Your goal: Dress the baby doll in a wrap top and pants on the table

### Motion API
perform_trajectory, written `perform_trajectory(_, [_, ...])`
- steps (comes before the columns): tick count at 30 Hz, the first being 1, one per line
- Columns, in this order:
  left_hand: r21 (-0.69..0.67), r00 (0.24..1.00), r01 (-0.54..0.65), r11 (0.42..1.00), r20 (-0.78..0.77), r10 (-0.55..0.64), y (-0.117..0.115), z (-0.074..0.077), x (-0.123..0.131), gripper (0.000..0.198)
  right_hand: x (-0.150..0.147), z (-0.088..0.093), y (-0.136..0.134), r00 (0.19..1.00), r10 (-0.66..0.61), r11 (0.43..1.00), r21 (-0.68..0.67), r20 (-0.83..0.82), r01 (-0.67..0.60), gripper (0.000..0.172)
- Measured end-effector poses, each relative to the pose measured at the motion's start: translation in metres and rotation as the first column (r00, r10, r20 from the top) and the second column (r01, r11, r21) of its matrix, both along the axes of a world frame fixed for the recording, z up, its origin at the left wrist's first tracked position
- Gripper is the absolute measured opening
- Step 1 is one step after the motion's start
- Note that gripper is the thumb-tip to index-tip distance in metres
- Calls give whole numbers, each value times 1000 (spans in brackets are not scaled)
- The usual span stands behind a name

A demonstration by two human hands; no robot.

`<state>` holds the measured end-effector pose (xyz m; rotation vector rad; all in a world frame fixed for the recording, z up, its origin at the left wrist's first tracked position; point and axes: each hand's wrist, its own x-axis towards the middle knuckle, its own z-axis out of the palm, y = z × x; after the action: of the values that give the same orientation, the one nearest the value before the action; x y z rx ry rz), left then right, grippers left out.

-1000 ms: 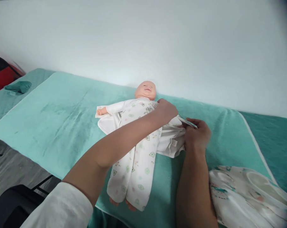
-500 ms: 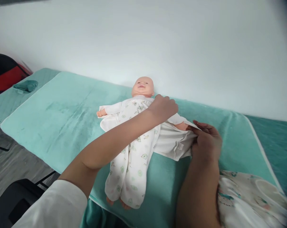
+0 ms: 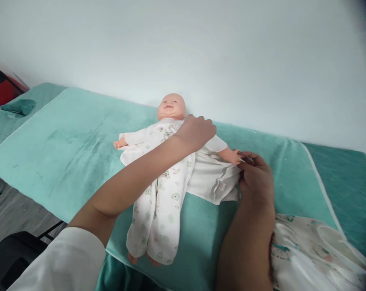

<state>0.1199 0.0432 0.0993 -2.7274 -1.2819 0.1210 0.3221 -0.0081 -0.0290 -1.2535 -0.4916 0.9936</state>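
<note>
A baby doll (image 3: 172,107) lies on its back, in patterned white trousers (image 3: 154,218) and a white long-sleeved shirt. My left hand (image 3: 198,131) reaches across its chest and is closed at the shoulder on my right, gripping the shirt there; the fingertips are hidden. Beyond that hand, the doll's forearm (image 3: 228,154) sticks out of the sleeve. My right hand (image 3: 255,171) pinches a bit of white cloth right beside the doll's hand. Below the arm, the shirt's open front panel (image 3: 215,182) is spread out, a small tag showing.
The doll lies on a padded bed with a green cover (image 3: 80,133), pushed against a white wall (image 3: 183,48). Printed white baby clothing (image 3: 310,250) lies at the lower right. Black chairs (image 3: 16,258) stand at the left, one with red.
My view has shifted, so everything sits further left. The cloth over the doll's hand by my right hand has drawn back, leaving that hand and forearm more exposed. My left hand keeps its place.
</note>
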Motion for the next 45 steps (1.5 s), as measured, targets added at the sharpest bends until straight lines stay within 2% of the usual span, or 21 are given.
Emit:
perform_trajectory(3, [-5, 1000, -9, 1000, 16, 9, 3, -1, 0, 39, 4, 3, -3, 994, 80, 997, -22, 72, -79, 48])
perform_trajectory(5, [-25, 1000, -7, 1000, 27, 8, 4, -6, 3, 40, 5, 7, -4, 996, 70, 997, 6, 56, -71, 49])
perform_trajectory(8, [-72, 999, 8, 997, 42, -5, 1, -17, 10, 40, 6, 14, -4, 999, -33, 992, 123, -41, 38, 43])
perform_trajectory(11, [-91, 997, 2, 996, 72, 4, -8, -28, 9, 37, 3, 15, -1, 985, -165, 968, 186, -42, 170, 41])
perform_trajectory(13, [-87, 991, -4, 996, 132, 16, -17, -32, -3, 33, -4, 11, 1, 955, -291, 936, 222, 52, 273, 39])
perform_trajectory(15, [-71, 962, -32, 997, 268, 50, -26, -36, -25, 27, -18, 8, 2, 899, -382, 905, 284, 216, 316, 34])
perform_trajectory(17, [-64, 872, -124, 990, 468, 139, -32, -42, -52, 28, -38, 5, 1, 845, -349, 922, 310, 406, 232, 26])
perform_trajectory(19, [-102, 720, -238, 966, 649, 246, -34, -51, -77, 31, -60, 5, -3, 797, -187, 963, 266, 574, 35, 23])
perform_trajectory(21, [-172, 592, -285, 943, 742, 314, -32, -61, -94, 34, -80, 6, -8, 721, -14, 966, 194, 692, -168, 26])
perform_trajectory(22, [-204, 555, -285, 936, 762, 335, -31, -65, -98, 35, -88, 7, -10, 686, 53, 955, 164, 726, -247, 29])
perform_trajectory(24, [-230, 526, -278, 933, 776, 348, -27, -71, -100, 34, -100, 8, -14, 653, 148, 929, 122, 743, -349, 34])
perform_trajectory(27, [-155, 564, -276, 949, 773, 291, -25, -72, -94, 26, -108, 11, -18, 659, 216, 907, 103, 721, -409, 42])
perform_trajectory(31, [19, 732, -227, 974, 663, 158, -29, -69, -87, 17, -109, 13, -20, 624, 253, 885, 84, 739, -458, 57])
perform_trajectory(34, [101, 834, -181, 978, 542, 98, -34, -69, -83, 21, -106, 15, -21, 583, 277, 868, 61, 764, -493, 62])
perform_trajectory(37, [153, 874, -90, 984, 487, 5, -40, -68, -77, 24, -105, 18, -22, 579, 311, 856, 43, 754, -516, 63])
perform_trajectory(41, [169, 861, 6, 986, 500, -91, -51, -63, -70, 31, -110, 23, -24, 617, 326, 858, 50, 716, -512, 50])
perform_trajectory(43, [153, 854, 15, 988, 513, -92, -56, -60, -67, 34, -115, 24, -25, 607, 256, 877, 85, 752, -474, 37])
perform_trajectory(45, [127, 858, 17, 992, 508, -80, -59, -58, -65, 37, -119, 23, -25, 584, 131, 897, 154, 801, -414, 19])
